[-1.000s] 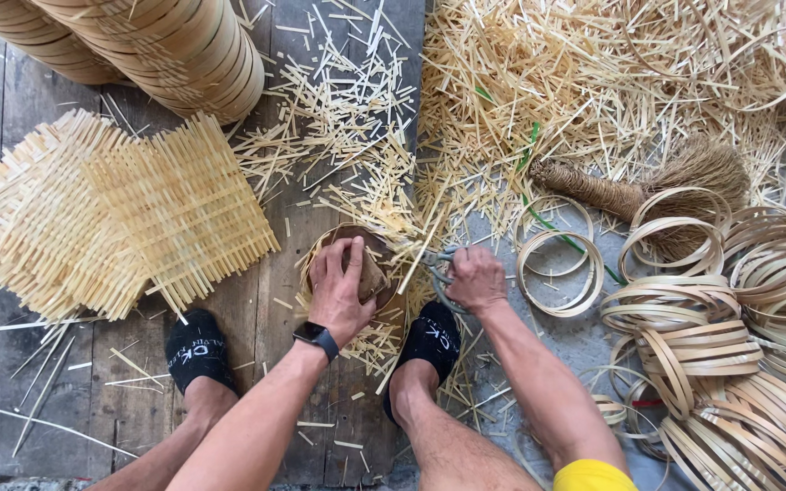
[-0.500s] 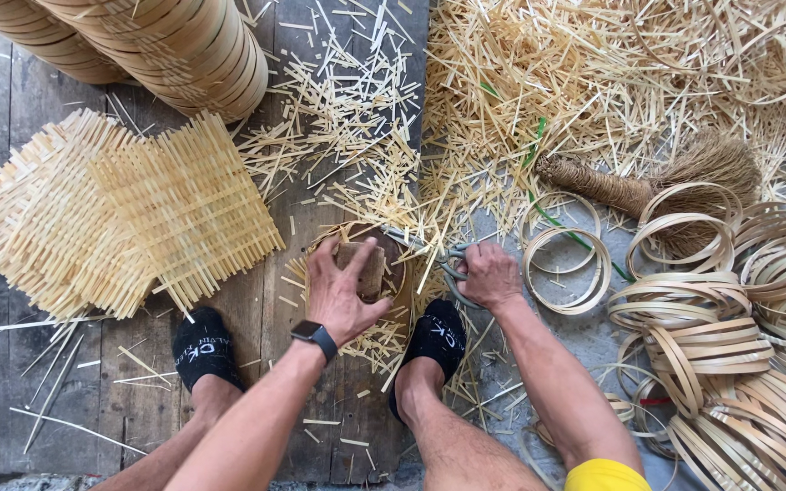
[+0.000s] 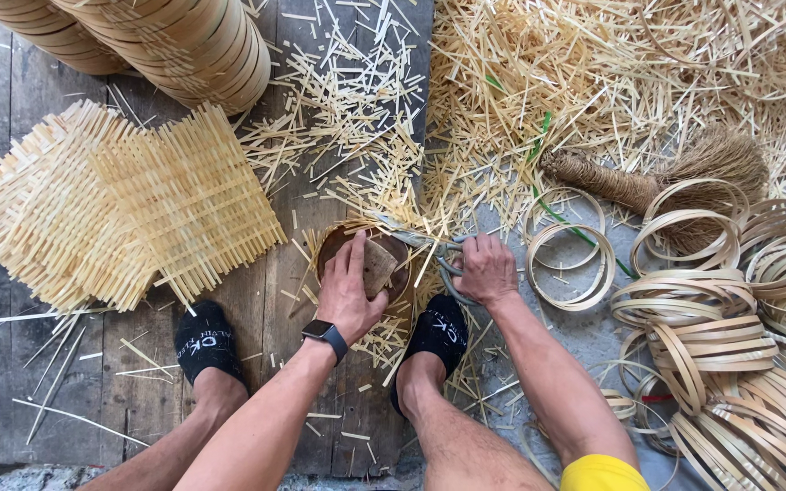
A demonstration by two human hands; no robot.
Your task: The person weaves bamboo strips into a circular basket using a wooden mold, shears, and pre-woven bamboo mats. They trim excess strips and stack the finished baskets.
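While you crouch over the plank floor (image 3: 138, 382), your left hand (image 3: 349, 289) presses flat on a small round woven bamboo basket (image 3: 331, 247) lying between your feet, fingers spread across its brownish centre and thumb resting on a pale square patch there. Your right hand (image 3: 486, 269) is clenched around the grey loop handles of a pair of shears (image 3: 429, 245), whose blades reach leftward to the basket's upper right rim, so the basket sits just left of that hand and touching the tool.

The basket is shallow and circular, with a darker brown rim, and pale strip ends jut out around its edge. It lies on a litter of bamboo offcuts (image 3: 366, 118).

Compared with half a second ago, your left hand has settled lower and flatter over the basket, and your right hand has closed in toward the rim; the basket itself has stayed in the same place.

To the left lie square woven bamboo mats (image 3: 129, 205); at top left, stacked basket rims (image 3: 202, 45). To the right are bamboo hoops (image 3: 730, 309) and a hand broom (image 3: 648, 177).
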